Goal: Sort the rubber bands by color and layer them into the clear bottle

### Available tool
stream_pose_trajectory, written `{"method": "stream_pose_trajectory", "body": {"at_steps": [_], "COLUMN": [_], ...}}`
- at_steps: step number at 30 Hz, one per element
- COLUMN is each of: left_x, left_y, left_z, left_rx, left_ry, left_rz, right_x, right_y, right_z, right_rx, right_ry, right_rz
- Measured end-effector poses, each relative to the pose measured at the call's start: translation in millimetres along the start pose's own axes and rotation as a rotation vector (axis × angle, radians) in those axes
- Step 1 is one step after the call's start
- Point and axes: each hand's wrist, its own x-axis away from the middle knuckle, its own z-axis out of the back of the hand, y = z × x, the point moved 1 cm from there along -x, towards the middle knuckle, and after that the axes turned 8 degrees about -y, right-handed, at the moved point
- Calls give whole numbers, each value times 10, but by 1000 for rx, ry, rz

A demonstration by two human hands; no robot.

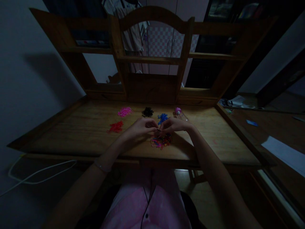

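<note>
Your left hand (144, 125) and right hand (172, 124) meet above the front part of the desk (95, 140), thumbs and fingers pinched together on a small piece (159, 129), too dark to make out. Just below your fingertips, toward the front edge, lies the mixed pile (160, 142) of thin loops in pink, red, yellow and blue. Beyond your hands, the black pile (147, 112) and the blue pile (163, 118) sit apart from each other; past your left wrist are the pink pile (125, 111) and, nearer you, the red pile (116, 127). A few yellow bits (132, 124) show beside your left hand, mostly hidden by it. The clear bottle (182, 115) with a pink cap lies tilted across the wood beyond your right hand; its contents are too dim to tell. Pale, grained wood runs out on both sides toward the raised side edges, and the wooden shelf (152, 59) with its arched top and open compartments closes off the back. To your right, past the side edge, a brown surface (269, 127) holds the white paper (284, 154) and a small blue card (252, 122).
</note>
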Motion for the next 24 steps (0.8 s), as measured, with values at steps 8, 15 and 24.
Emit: {"method": "stream_pose_trajectory", "body": {"at_steps": [8, 15, 24], "left_x": [-233, -326, 6], "left_y": [-303, -475, -62], "left_z": [441, 461, 115], "left_rx": [-398, -480, -476], "left_ry": [340, 505, 93], "left_rz": [87, 114, 39], "right_x": [-37, -81, -58], "right_y": [-19, -22, -52], "right_z": [-51, -95, -72], "right_rx": [-24, 164, 169], "right_ry": [2, 10, 74], "right_rz": [35, 30, 28]}}
